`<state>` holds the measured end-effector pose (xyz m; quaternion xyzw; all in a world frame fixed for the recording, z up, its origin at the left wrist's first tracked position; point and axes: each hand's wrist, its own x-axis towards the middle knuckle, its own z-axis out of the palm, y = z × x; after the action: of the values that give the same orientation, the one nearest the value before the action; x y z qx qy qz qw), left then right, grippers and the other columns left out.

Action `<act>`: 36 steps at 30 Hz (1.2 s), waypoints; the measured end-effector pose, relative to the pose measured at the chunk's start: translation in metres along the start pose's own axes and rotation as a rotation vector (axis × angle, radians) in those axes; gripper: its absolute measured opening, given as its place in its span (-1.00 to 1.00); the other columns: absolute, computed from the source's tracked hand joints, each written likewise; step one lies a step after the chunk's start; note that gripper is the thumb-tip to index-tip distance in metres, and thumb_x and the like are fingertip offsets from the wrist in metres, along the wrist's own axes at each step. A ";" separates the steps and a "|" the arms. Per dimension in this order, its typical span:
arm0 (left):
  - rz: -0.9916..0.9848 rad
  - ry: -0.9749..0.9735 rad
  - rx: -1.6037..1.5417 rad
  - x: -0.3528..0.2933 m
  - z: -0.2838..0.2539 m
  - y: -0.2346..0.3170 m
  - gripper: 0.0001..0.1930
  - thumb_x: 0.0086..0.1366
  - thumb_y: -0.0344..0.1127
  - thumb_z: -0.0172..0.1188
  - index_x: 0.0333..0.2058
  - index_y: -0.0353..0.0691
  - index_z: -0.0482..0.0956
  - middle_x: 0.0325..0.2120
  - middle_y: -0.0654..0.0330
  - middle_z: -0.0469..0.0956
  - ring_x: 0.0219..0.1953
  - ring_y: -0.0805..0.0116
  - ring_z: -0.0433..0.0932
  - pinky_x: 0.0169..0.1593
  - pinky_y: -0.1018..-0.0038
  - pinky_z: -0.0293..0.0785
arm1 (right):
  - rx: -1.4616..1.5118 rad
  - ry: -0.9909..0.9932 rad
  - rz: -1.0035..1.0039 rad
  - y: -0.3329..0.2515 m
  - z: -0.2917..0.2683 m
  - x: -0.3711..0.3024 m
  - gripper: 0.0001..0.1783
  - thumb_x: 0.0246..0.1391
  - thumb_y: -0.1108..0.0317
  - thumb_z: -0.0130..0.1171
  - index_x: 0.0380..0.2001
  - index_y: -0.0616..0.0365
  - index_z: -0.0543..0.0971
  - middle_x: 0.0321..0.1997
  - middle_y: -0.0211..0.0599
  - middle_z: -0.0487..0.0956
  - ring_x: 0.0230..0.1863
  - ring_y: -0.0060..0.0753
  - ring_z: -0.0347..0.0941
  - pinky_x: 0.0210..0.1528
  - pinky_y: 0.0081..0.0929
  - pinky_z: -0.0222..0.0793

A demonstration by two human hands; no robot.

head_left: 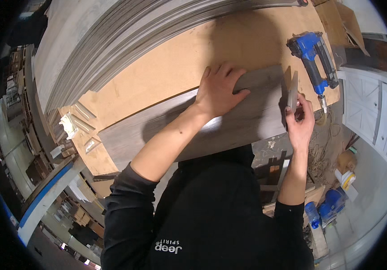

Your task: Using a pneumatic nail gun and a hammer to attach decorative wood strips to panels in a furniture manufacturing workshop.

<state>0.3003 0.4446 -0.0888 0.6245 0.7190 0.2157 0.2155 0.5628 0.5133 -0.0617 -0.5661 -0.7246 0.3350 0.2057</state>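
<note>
A long grey wood-grain board (247,119) lies flat along the near side of the workbench. Across its far edge rests my left hand (218,90), palm down with the fingers spread and the thumb out to the right. At the board's right end my right hand (300,119) grips a short, narrow grey strip (293,90) between thumb and fingers, standing on edge close to the board's end. Whether the strip touches the board I cannot tell. A blue and black nail gun (312,60) lies on the bench beyond my right hand, a hose fitting at its lower end.
Long grey panels (112,54) are stacked at the back left of the tan bench top (157,87). Small strip pieces (83,118) and a crumpled white item (69,126) lie at its left end. A hose (326,135) coils on the floor at right, near white cabinet doors (373,101).
</note>
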 end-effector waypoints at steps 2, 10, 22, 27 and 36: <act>0.010 0.038 -0.003 -0.001 0.003 0.003 -0.43 0.19 0.01 0.39 0.12 -0.09 0.56 0.05 -0.05 0.48 0.15 -0.08 0.43 0.25 0.10 0.37 | -0.009 -0.004 0.021 -0.001 0.001 0.000 -0.46 -0.01 0.38 0.36 0.11 0.19 0.57 -0.18 -0.28 0.51 -0.26 -0.40 0.44 -0.20 -0.46 0.41; 0.001 0.092 -0.046 0.011 0.011 0.017 -0.48 0.14 -0.06 0.43 0.03 -0.17 0.60 0.00 0.04 0.51 0.11 -0.03 0.45 0.20 0.13 0.40 | -0.163 -0.012 -0.008 -0.019 0.017 0.002 -0.36 -0.11 0.25 0.43 0.12 0.09 0.56 -0.05 -0.07 0.56 0.04 0.02 0.53 0.06 -0.17 0.48; 0.050 0.092 -0.049 0.021 0.010 0.023 -0.51 0.15 -0.10 0.44 0.00 -0.21 0.62 -0.06 0.04 0.55 0.03 -0.03 0.51 0.13 0.14 0.43 | -0.186 0.082 -0.114 -0.014 0.018 0.009 -0.36 -0.20 0.29 0.51 0.05 0.14 0.62 -0.11 -0.21 0.55 -0.05 -0.08 0.52 0.00 -0.22 0.48; 0.062 0.120 -0.033 0.019 0.009 0.024 -0.52 0.14 -0.10 0.45 -0.01 -0.22 0.64 -0.11 0.04 0.55 0.00 -0.04 0.51 0.10 0.14 0.43 | -0.147 0.089 -0.076 -0.017 0.028 0.019 -0.35 -0.21 0.30 0.51 0.06 0.14 0.62 -0.10 -0.21 0.55 0.00 -0.07 0.49 0.09 -0.19 0.42; 0.083 0.122 -0.050 0.018 0.011 0.021 -0.51 0.13 -0.11 0.46 0.01 -0.20 0.63 -0.20 0.09 0.51 -0.08 0.02 0.49 0.07 0.15 0.41 | -0.139 0.092 -0.051 -0.018 0.028 0.023 -0.38 -0.22 0.29 0.52 0.03 0.13 0.65 -0.05 -0.21 0.58 0.03 -0.07 0.49 0.12 -0.19 0.42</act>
<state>0.3212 0.4652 -0.0868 0.6338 0.6988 0.2800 0.1778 0.5256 0.5257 -0.0701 -0.5754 -0.7499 0.2520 0.2075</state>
